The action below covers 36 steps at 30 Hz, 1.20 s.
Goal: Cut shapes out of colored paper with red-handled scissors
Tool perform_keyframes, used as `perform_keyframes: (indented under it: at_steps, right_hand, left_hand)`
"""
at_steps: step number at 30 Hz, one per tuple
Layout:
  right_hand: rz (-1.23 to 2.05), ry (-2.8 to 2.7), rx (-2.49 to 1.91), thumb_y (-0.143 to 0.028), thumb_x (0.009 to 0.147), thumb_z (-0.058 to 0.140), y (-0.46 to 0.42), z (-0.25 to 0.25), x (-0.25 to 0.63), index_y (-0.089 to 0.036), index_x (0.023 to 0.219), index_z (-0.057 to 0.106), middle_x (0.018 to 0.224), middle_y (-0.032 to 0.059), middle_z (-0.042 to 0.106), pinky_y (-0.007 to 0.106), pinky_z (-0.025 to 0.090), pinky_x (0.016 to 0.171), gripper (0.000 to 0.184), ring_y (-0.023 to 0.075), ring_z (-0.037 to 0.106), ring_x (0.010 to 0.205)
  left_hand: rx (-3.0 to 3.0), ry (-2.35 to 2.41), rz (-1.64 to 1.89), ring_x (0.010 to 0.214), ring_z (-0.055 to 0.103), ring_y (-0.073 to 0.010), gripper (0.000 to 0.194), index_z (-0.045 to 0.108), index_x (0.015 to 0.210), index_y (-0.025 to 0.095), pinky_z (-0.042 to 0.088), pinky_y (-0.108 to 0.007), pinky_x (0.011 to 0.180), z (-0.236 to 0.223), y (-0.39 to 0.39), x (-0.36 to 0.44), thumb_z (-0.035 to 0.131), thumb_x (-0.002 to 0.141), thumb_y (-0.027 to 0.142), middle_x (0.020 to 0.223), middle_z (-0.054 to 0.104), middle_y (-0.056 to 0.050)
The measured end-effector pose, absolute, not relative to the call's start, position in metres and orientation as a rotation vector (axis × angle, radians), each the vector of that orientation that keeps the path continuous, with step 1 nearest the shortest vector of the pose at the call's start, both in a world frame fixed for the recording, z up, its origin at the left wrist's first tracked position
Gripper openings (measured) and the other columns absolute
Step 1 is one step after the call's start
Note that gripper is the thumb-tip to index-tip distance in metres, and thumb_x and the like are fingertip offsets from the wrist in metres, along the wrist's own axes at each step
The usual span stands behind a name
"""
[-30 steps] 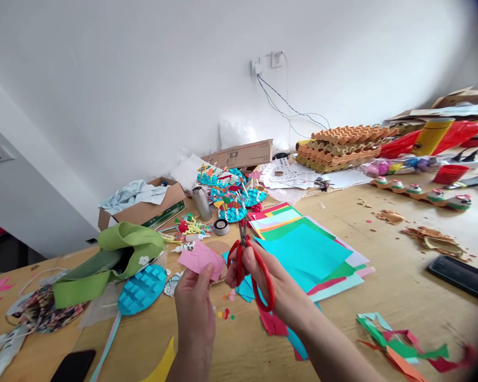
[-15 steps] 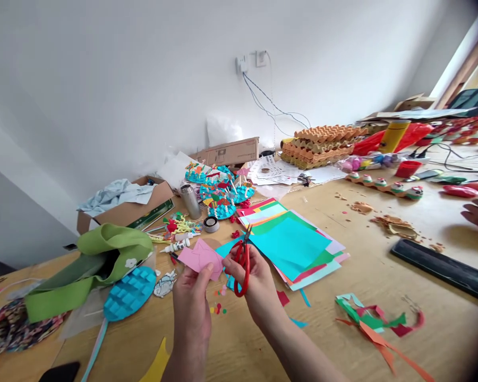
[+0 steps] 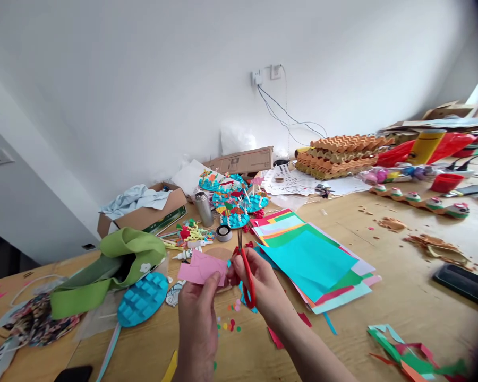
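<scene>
My left hand pinches a sheet of pink paper, which has an irregular cut outline. My right hand is shut on a pair of red-handled scissors, with the metal blades pointing up and away from me. The blades sit at the right edge of the pink paper. Small confetti dots of coloured paper lie on the wooden table below my hands. A stack of coloured paper sheets lies just to the right of my right hand.
Around my hands stand a blue foam oval, green foam, a steel flask, a tape roll and decorated paper plates. A cardboard box holds pale cloth. Egg cartons stand further back.
The other person's hand at the right edge has gone from view. My hands have brought the scissors to the pink paper's edge, and the blades now point up more steeply.
</scene>
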State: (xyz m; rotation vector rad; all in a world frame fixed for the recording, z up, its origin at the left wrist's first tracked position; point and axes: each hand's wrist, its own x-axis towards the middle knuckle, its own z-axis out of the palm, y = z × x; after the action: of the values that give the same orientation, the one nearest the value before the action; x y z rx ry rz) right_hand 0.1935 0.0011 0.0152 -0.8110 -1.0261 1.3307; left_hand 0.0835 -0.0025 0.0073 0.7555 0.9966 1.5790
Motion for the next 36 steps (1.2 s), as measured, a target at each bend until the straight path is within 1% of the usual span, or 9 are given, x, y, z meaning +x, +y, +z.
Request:
perform_keyframes:
  at_steps: [2,6,9,13,18,22,26,32,36]
  right_hand:
    - [1.395,-1.152,-0.840,-0.071,0.079,0.060,-0.002,0.018,0.193,-0.019,0.075,0.049,0.064,-0.0010,0.054,0.027,0.043,0.062,0.053,0.0142,0.051,0.063]
    - [1.520,-1.337,-0.854,-0.075,0.077,0.059,-0.008,0.019,0.192,-0.020,0.074,0.049,0.064,-0.0009,0.054,0.026,0.043,0.061,0.056,0.0157,0.052,0.065]
    - [1.563,-1.447,-0.835,-0.077,0.081,0.051,-0.011,0.018,0.191,-0.019,0.082,0.050,0.067,-0.0002,0.055,0.026,0.042,0.063,0.058,0.0158,0.053,0.067]
    - [1.569,-1.535,-0.844,-0.078,0.083,0.045,-0.014,0.018,0.193,-0.019,0.088,0.049,0.069,0.0002,0.055,0.026,0.041,0.065,0.060,0.0154,0.051,0.068]
    - [1.547,-1.661,-0.853,-0.072,0.088,0.046,-0.012,0.013,0.200,-0.019,0.089,0.049,0.073,0.0016,0.058,0.026,0.043,0.066,0.053,0.0156,0.054,0.070]
    - [1.525,-1.712,-0.881,-0.069,0.091,0.043,-0.011,0.008,0.205,-0.019,0.091,0.048,0.075,0.0017,0.058,0.025,0.043,0.065,0.050,0.0149,0.054,0.070]
    - [1.534,-1.723,-0.879,-0.070,0.092,0.040,-0.011,0.007,0.204,-0.018,0.094,0.047,0.075,0.0020,0.058,0.025,0.042,0.065,0.052,0.0147,0.054,0.070]
    - [1.528,-1.682,-0.881,-0.066,0.091,0.048,-0.010,0.008,0.200,-0.018,0.092,0.047,0.072,0.0011,0.056,0.025,0.042,0.063,0.048,0.0147,0.054,0.067]
    - [1.530,-1.680,-0.866,-0.066,0.091,0.046,-0.011,0.007,0.200,-0.018,0.091,0.046,0.071,0.0010,0.055,0.025,0.042,0.062,0.048,0.0139,0.053,0.066]
  left_hand:
    - [0.720,0.978,1.654,0.071,0.068,-0.0215,0.021,0.071,0.070,0.015,0.055,-0.033,0.071,0.011,-0.003,0.080,0.083,0.057,0.027,0.068,0.072,-0.003]
    - [0.665,0.964,1.741,0.064,0.065,-0.0176,0.021,0.068,0.067,0.015,0.054,-0.028,0.063,0.014,-0.003,0.073,0.083,0.058,0.027,0.067,0.071,-0.003]
    - [0.682,0.947,1.762,0.064,0.065,-0.0177,0.019,0.068,0.069,0.015,0.054,-0.027,0.062,0.013,-0.002,0.071,0.081,0.061,0.026,0.068,0.070,-0.003]
    - [0.717,0.962,1.728,0.058,0.062,-0.0161,0.019,0.067,0.068,0.015,0.051,-0.026,0.055,0.011,-0.002,0.070,0.079,0.064,0.029,0.066,0.069,-0.002]
    - [0.719,0.957,1.731,0.071,0.068,-0.0205,0.020,0.070,0.071,0.014,0.055,-0.030,0.067,0.008,0.000,0.072,0.081,0.063,0.029,0.075,0.073,-0.006]
    - [0.736,0.962,1.706,0.070,0.068,-0.0210,0.021,0.071,0.071,0.014,0.055,-0.031,0.067,0.006,0.001,0.072,0.081,0.063,0.031,0.073,0.073,-0.007]
    - [0.729,0.991,1.684,0.076,0.070,-0.0240,0.023,0.072,0.073,0.014,0.056,-0.033,0.070,0.007,0.000,0.072,0.081,0.062,0.032,0.077,0.074,-0.008]
    - [0.788,1.029,1.671,0.079,0.071,-0.0279,0.021,0.071,0.070,0.014,0.057,-0.035,0.069,0.009,-0.001,0.073,0.080,0.063,0.032,0.080,0.076,-0.010]
    - [0.771,1.023,1.658,0.077,0.071,-0.0271,0.022,0.071,0.069,0.014,0.057,-0.035,0.068,0.007,0.000,0.072,0.080,0.062,0.033,0.078,0.076,-0.010]
